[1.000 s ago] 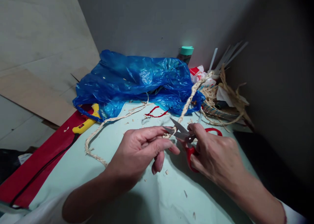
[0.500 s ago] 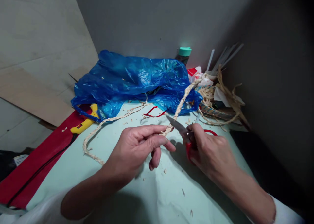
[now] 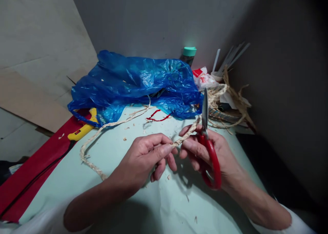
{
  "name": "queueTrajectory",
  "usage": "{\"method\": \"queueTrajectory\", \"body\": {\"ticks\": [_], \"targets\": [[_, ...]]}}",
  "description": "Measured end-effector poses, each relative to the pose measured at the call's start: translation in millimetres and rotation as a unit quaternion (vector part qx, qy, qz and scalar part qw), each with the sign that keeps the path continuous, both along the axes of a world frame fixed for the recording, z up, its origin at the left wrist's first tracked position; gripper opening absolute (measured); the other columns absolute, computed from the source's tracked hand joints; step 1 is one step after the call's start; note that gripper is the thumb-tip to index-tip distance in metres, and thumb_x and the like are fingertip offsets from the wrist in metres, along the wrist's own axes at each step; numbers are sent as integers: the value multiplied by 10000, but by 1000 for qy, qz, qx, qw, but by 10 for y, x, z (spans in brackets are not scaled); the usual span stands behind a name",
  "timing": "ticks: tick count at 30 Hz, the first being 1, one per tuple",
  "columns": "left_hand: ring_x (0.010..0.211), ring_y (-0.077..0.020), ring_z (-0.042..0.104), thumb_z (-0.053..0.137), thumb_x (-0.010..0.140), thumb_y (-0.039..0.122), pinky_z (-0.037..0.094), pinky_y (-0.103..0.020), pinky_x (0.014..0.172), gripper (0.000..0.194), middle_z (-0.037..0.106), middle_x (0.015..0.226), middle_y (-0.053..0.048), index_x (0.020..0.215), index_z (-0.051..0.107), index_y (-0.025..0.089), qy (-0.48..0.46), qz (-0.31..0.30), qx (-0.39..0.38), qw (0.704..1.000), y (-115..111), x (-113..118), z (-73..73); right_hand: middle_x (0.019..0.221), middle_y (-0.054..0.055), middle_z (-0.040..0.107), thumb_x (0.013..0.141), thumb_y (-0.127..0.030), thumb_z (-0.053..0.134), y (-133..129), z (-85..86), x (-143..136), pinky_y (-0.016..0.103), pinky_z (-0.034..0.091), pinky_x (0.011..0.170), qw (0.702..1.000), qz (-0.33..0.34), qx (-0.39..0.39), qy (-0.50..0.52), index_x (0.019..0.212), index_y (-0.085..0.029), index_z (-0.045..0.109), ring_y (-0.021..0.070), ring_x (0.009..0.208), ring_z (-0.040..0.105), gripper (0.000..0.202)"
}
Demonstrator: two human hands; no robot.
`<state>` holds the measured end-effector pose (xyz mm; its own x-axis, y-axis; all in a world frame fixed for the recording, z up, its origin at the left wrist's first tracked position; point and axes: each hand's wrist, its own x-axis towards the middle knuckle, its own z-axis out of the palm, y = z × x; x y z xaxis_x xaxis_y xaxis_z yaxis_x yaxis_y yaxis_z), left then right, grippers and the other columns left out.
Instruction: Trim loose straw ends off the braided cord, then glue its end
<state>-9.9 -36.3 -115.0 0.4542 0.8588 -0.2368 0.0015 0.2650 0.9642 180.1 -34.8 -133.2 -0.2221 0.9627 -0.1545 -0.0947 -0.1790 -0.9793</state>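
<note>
"Taking the clock from the hands, what fills the foreground?"

"White sleeves [image 3: 52, 215] at four and eight, and fibre scraps [image 3: 196, 219] at six on a pale green table [image 3: 176, 206]."

"And the hands?"

"The left hand [image 3: 145, 155] pinches a pale plaited braid [image 3: 188, 135] between thumb and fingers. The right hand [image 3: 225, 150], at its three o'clock, takes the same braid in its fingertips while carrying red-handled scissors [image 3: 216, 162], blades together and pointing to twelve."

"Where does the braid run?"

"Across the gap between the hands, then behind the scissors toward one o'clock."

"Beyond that?"

"At nine, a second stretch of braid [image 3: 92, 164] curves over the table. Past it, a yellow tool [image 3: 81, 132] with a black cord lies by a red panel [image 3: 33, 169], its small dark patch unreadable. Farther out at nine, a white label [image 3: 15, 168] is too small to read."

"Farther back?"

"Red yarn [image 3: 161, 120] at eleven, woven strawwork [image 3: 222, 114] at two, a crumpled blue plastic bag [image 3: 128, 77] at eleven."

"Is there lettering?"

"A red-and-white packet [image 3: 206, 80] at one bears red print, too blurred to read. Beyond, a green-lidded jar [image 3: 189, 52] stands at twelve."
</note>
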Motion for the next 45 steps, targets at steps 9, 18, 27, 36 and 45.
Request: {"method": "queueTrajectory", "body": {"ticks": [9, 18, 27, 36, 45], "targets": [[472, -55, 214, 510, 965, 372, 147, -181, 421, 257, 360, 548, 77, 844, 584, 157, 28, -2, -45, 999, 1, 46, -108, 876, 5, 728, 758, -298, 803, 49, -111, -36, 257, 517, 724, 995, -73, 63, 32, 926, -206, 609, 131, 759, 660, 273], [457, -62, 268, 514, 951, 475, 204, -210, 456, 413, 336, 460, 79, 683, 549, 163, 102, -9, 24, 994, 24, 53, -197, 746, -34, 710, 665, -237, 871, 16, -190, -101, 244, 498, 672, 993, -80, 22, 78, 851, -215, 593, 125, 682, 655, 335], [471, -64, 196, 524, 942, 464, 129, -228, 449, 429, 261, 497, 85, 637, 498, 163, 106, -41, -8, 994, 23, 48, -165, 764, -57, 684, 655, -230, 891, 80, -131, -34, 187, 469, 711, 974, -163, 10, 160, 921, -209, 576, 82, 732, 637, 413], [474, -47, 305, 537, 959, 375, 208, -199, 449, 253, 579, 630, 26, 873, 651, 166, 27, 17, 18, 999, 62, 39, -183, 726, -60, 652, 682, -206, 866, 199, -17, 126, 207, 511, 701, 960, -228, 76, 145, 832, -206, 602, 89, 702, 617, 304], [536, -43, 406, 651, 887, 301, 284, -165, 470, 173, 653, 734, -12, 835, 733, 158, -1, 85, 13, 996, 30, 21, -79, 867, 11, 766, 680, -228, 855, 199, 3, 163, 187, 560, 660, 952, -254, 102, 134, 851, -210, 584, 99, 691, 687, 321]]}}
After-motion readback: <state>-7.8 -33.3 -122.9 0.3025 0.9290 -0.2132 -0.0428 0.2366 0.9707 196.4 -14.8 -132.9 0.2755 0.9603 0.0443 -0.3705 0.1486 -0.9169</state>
